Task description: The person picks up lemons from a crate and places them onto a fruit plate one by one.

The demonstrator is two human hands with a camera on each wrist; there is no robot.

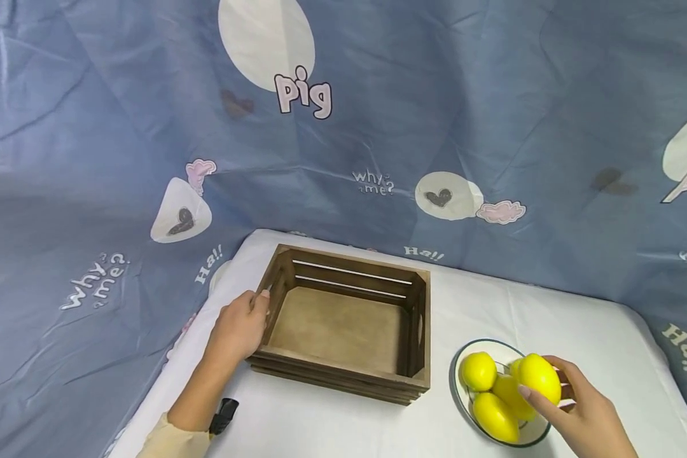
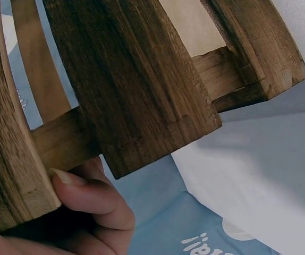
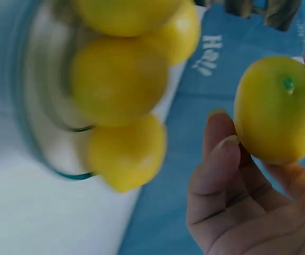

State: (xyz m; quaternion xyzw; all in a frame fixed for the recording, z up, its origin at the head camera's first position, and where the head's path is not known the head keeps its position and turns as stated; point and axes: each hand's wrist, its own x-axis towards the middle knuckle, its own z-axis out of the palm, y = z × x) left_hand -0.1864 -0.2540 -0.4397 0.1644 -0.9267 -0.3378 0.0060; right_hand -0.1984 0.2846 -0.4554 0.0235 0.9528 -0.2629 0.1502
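Yellow lemon sits in the right hand, nearest the camera, pinched between thumb and curled fingers just above the plate. The right wrist view shows it lifted free, its green stem end turned toward the palm, with the other lemons still heaped together on the plate below it. Judged from this, the step in hand is the pick-up of one fruit from the pile, and the grasp looks complete. A next move would call for carrying it leftward, over the near wall of the wooden crate, and lowering it onto the bare floor inside without clipping the rim.

Farther left, the left hand grips the crate's left end wall: the wrist view shows a fingertip curled under the edge of a dark slat, so the hand is closed round the wood and seems to steady the box. Its forearm runs up from the lower edge of the head view, a cream sleeve and a black wrist strap showing. The right forearm comes in from the lower right corner, palm turned partly upward.

Beyond both hands the crate stands open and holds nothing, on a white table, well apart from the plate. Behind it hangs a blue printed cloth.
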